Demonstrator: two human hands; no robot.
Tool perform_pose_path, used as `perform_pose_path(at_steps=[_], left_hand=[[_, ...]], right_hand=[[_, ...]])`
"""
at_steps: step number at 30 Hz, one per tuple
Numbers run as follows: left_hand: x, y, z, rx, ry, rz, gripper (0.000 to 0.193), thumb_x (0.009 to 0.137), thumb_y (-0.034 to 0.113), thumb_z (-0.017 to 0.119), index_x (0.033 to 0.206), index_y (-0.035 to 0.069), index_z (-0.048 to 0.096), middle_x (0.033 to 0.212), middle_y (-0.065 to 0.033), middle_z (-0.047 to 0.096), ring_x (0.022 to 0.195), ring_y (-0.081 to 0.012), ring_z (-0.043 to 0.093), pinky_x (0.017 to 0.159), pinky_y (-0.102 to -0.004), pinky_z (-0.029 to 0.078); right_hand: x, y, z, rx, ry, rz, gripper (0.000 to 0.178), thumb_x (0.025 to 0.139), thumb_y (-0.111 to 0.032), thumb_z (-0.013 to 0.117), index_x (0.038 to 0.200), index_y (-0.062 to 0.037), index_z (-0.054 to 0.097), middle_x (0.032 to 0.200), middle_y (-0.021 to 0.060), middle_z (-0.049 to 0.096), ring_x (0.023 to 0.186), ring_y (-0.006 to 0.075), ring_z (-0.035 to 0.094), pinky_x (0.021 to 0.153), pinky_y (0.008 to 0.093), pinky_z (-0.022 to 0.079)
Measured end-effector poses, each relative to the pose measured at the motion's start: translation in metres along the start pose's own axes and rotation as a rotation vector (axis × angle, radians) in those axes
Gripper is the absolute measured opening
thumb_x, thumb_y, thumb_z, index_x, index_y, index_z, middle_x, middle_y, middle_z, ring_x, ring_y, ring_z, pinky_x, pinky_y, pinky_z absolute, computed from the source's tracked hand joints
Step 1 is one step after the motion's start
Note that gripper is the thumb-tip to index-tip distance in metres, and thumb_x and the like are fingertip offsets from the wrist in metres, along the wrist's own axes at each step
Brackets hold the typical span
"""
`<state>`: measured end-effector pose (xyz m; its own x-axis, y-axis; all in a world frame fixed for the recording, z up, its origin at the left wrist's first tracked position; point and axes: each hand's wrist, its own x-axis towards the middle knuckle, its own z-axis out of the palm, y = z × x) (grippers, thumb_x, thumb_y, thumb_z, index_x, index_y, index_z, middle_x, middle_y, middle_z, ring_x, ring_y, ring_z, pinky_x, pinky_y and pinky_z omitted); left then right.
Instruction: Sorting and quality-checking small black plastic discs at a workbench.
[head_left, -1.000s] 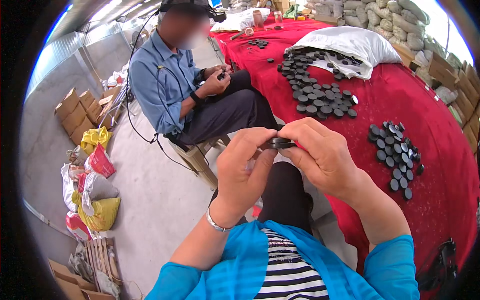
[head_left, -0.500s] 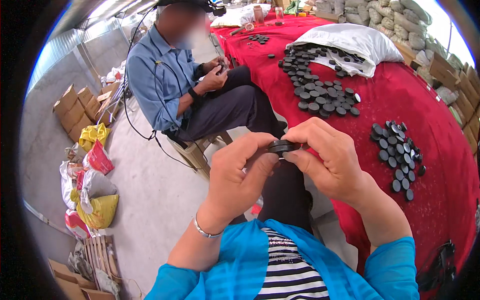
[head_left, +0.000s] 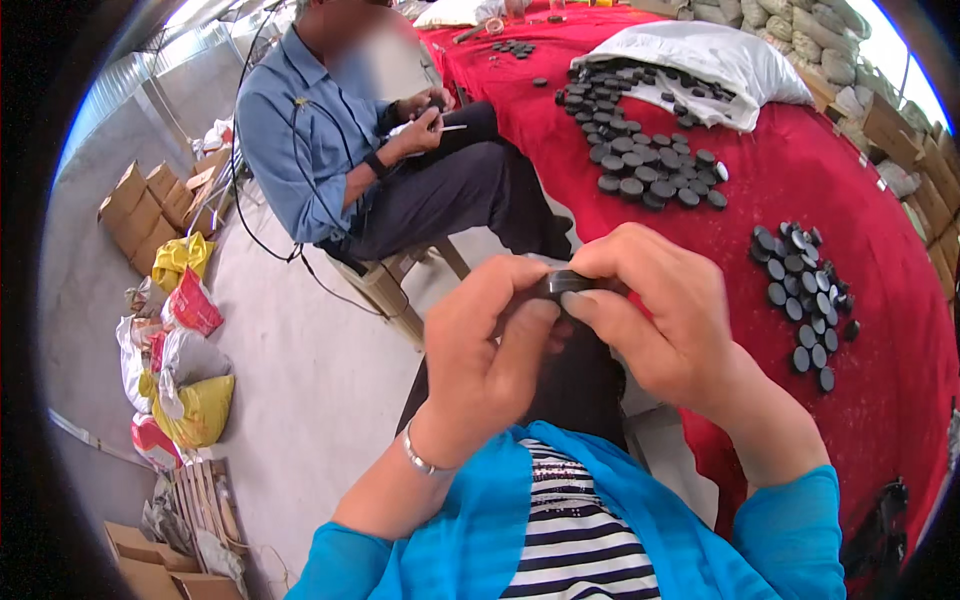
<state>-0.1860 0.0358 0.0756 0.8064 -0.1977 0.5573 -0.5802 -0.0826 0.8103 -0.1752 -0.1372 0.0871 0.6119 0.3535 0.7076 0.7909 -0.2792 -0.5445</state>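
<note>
Between my two hands, above my lap, is a small round black cap (head_left: 562, 284) with a shiny rim. My left hand (head_left: 492, 325) pinches it from the left, thumb below and fingers on top. From the right, my right hand (head_left: 645, 310) grips it the same way, thumb tip against its edge. Fingertips cover part of the cap. To the right, on the red cloth, a small pile of similar black caps (head_left: 805, 295) lies scattered. Farther off, a larger heap of black caps (head_left: 650, 165) spills from the mouth of a white sack (head_left: 715, 60).
A person in a blue shirt (head_left: 300, 130) sits at the left front on a stool (head_left: 395, 300), holding a small dark thing. The red-covered table (head_left: 880, 400) runs along my right. Filled bags (head_left: 195, 410) and cardboard boxes (head_left: 140, 220) stand along the left wall.
The cap has tilted between my fingers, its rim now turned more toward me. The seated person's hands have shifted, and a thin white stick shows there. The view has moved slightly.
</note>
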Motion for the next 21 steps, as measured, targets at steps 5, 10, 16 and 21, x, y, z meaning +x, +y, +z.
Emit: perform_pose_path(at_steps=[5, 10, 16, 21], left_hand=[[0.008, -0.036, 0.001, -0.212, -0.039, -0.229, 0.017, 0.096, 0.005, 0.048, 0.111, -0.001, 0.053, 0.09, -0.0083, 0.062, 0.075, -0.0126, 0.063, 0.065, -0.0241, 0.053], [0.008, -0.048, -0.002, -0.638, -0.051, -0.219, 0.026, 0.095, 0.007, 0.05, 0.12, -0.001, 0.05, 0.098, -0.0113, 0.063, 0.083, -0.0177, 0.065, 0.07, -0.0278, 0.056], [0.01, -0.052, -0.002, -0.759, -0.033, -0.364, 0.033, 0.095, 0.006, 0.05, 0.127, 0.0, 0.046, 0.104, -0.011, 0.062, 0.092, -0.0175, 0.064, 0.078, -0.0286, 0.055], [0.013, -0.054, 0.001, -0.761, -0.014, -0.382, 0.033, 0.096, 0.01, 0.05, 0.126, -0.001, 0.044, 0.104, -0.0143, 0.062, 0.09, -0.0205, 0.066, 0.074, -0.0291, 0.056]], right_hand=[[0.003, 0.031, 0.008, 0.076, -0.021, 0.187, 0.015, 0.082, -0.005, 0.063, 0.096, -0.0011, 0.059, 0.085, 0.0129, 0.059, 0.075, 0.0222, 0.062, 0.064, 0.0314, 0.048], [0.0, 0.03, 0.005, 0.168, 0.003, 0.174, 0.023, 0.082, -0.004, 0.065, 0.104, -0.0025, 0.061, 0.092, 0.0076, 0.06, 0.078, 0.0165, 0.061, 0.066, 0.0282, 0.049], [-0.002, 0.036, 0.01, 0.008, 0.052, 0.043, 0.022, 0.082, -0.003, 0.064, 0.103, -0.0019, 0.06, 0.092, 0.0127, 0.06, 0.078, 0.0254, 0.062, 0.066, 0.032, 0.05], [0.002, 0.042, 0.008, -0.147, 0.076, -0.085, 0.023, 0.079, 0.0, 0.063, 0.102, -0.0007, 0.06, 0.092, 0.0161, 0.061, 0.083, 0.0337, 0.062, 0.068, 0.0365, 0.05]])
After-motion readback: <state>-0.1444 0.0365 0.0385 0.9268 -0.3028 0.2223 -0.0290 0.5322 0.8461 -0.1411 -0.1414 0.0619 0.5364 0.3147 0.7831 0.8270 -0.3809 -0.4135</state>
